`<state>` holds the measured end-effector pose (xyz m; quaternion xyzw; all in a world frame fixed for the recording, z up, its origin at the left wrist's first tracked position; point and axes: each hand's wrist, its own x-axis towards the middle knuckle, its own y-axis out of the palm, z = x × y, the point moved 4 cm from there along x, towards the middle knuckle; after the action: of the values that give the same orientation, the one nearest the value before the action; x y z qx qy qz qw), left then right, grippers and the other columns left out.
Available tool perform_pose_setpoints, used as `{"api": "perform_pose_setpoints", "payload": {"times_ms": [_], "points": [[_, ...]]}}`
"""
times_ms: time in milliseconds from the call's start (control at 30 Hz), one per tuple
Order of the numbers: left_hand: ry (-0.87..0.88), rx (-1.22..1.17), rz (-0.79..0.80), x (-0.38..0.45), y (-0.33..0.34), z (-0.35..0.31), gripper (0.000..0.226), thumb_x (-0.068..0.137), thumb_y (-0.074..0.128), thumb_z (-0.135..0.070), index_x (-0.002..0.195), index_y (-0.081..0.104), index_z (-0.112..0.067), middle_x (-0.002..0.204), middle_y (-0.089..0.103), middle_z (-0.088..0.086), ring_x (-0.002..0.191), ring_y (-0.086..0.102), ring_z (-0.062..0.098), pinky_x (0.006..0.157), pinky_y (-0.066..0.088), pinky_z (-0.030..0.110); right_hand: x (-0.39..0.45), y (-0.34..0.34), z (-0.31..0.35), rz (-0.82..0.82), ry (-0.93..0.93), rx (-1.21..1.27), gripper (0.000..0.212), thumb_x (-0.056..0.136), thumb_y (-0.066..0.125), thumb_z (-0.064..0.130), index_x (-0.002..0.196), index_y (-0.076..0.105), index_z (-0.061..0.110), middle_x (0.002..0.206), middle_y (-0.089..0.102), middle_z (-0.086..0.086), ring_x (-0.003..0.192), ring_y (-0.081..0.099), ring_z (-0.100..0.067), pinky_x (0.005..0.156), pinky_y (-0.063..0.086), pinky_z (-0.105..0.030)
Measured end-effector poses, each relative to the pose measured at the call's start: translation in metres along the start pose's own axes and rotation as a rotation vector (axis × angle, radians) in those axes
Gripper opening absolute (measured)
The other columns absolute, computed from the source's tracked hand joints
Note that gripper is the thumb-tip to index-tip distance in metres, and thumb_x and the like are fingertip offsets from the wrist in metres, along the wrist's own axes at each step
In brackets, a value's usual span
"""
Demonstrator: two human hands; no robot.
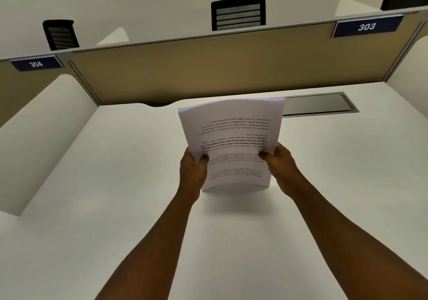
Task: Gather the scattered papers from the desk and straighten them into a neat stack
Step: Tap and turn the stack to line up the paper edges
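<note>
While both hands grip it, I see the paper stack [231, 142] upright at desk [115, 184] centre, bottom edge touching the surface, print upside down. Left hand [193, 170] clamps its 9 o'clock edge, right hand [281, 166] the 3 o'clock edge, thumbs in front. Grey cable hatch [317, 104] at 1 o'clock behind

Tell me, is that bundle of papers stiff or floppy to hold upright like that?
Probably floppy: the stack of papers bows along its top edge even with the left hand and right hand gripping both sides. It looks light, since thumbs and fingers alone hold it. Sheets may slip apart; the upper corner already shows slightly offset edges.
</note>
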<state>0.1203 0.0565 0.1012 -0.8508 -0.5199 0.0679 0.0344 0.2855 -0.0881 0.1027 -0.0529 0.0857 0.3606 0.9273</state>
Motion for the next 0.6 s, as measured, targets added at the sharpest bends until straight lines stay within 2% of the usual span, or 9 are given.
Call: {"api": "perform_pose_setpoints", "payload": {"times_ms": [133, 233, 333, 400, 467, 533, 600], "points": [[0.052, 0.06, 0.009, 0.001, 0.001, -0.01, 0.031, 0.095, 0.05, -0.004, 0.124, 0.053, -0.015, 0.117, 0.065, 0.006, 0.106, 0.064, 0.025, 0.087, 0.057, 0.043, 0.004, -0.006, 0.009, -0.029, -0.048, -0.055, 0.03, 0.09, 0.06, 0.008, 0.116, 0.054, 0.023, 0.111, 0.066, 0.002, 0.108, 0.063, -0.026, 0.083, 0.053, -0.037], [0.105, 0.113, 0.003, 0.002, 0.001, -0.021, 0.025, 0.096, 0.05, -0.004, 0.114, 0.053, -0.021, 0.105, 0.064, -0.004, 0.096, 0.064, 0.016, 0.075, 0.055, 0.025, 0.005, -0.013, 0.026, -0.152, -0.161, -0.155, 0.053, 0.085, 0.07, 0.02, 0.128, 0.039, 0.024, 0.126, 0.058, 0.0, 0.114, 0.059, -0.023, 0.094, 0.052, -0.042], [0.215, 0.277, 0.033, -0.001, -0.001, -0.042, 0.016, 0.098, 0.049, -0.009, 0.108, 0.048, -0.023, 0.094, 0.058, -0.012, 0.083, 0.059, 0.006, 0.064, 0.045, 0.013, -0.009, -0.025, 0.062, -0.467, -0.486, -0.445, 0.088, 0.079, 0.074, 0.031, 0.147, 0.021, 0.015, 0.151, 0.033, -0.005, 0.136, 0.035, -0.024, 0.113, 0.032, -0.042], [0.3, 0.432, 0.062, -0.002, -0.001, -0.06, 0.011, 0.099, 0.048, -0.011, 0.108, 0.048, -0.018, 0.094, 0.056, -0.008, 0.079, 0.056, 0.007, 0.062, 0.043, 0.012, -0.025, -0.023, 0.093, -0.549, -0.756, -0.666, 0.093, 0.077, 0.071, 0.036, 0.149, 0.02, 0.009, 0.154, 0.028, -0.009, 0.141, 0.026, -0.023, 0.117, 0.023, -0.041], [0.397, 0.558, 0.103, -0.004, 0.002, -0.077, 0.007, 0.098, 0.047, -0.012, 0.105, 0.049, -0.016, 0.094, 0.058, -0.006, 0.078, 0.056, 0.01, 0.061, 0.044, 0.014, -0.034, -0.016, 0.118, -0.465, -0.886, -0.786, 0.086, 0.077, 0.069, 0.03, 0.148, 0.026, 0.009, 0.148, 0.039, -0.007, 0.133, 0.032, -0.018, 0.116, 0.025, -0.042], [0.478, 0.632, 0.146, -0.008, 0.004, -0.093, 0.004, 0.098, 0.047, -0.014, 0.1, 0.048, -0.017, 0.092, 0.06, -0.005, 0.076, 0.058, 0.015, 0.06, 0.046, 0.017, -0.032, -0.01, 0.132, -0.266, -0.794, -0.782, 0.072, 0.08, 0.067, 0.025, 0.144, 0.035, 0.015, 0.131, 0.056, 0.0, 0.115, 0.045, -0.015, 0.108, 0.036, -0.042], [0.523, 0.671, 0.161, -0.01, 0.005, -0.104, 0.002, 0.097, 0.047, -0.014, 0.098, 0.049, -0.016, 0.09, 0.062, -0.004, 0.075, 0.06, 0.018, 0.061, 0.049, 0.024, -0.029, -0.013, 0.134, -0.122, -0.646, -0.749, 0.047, 0.083, 0.064, 0.025, 0.128, 0.051, 0.021, 0.104, 0.064, 0.006, 0.094, 0.057, -0.019, 0.084, 0.049, -0.034]]}}
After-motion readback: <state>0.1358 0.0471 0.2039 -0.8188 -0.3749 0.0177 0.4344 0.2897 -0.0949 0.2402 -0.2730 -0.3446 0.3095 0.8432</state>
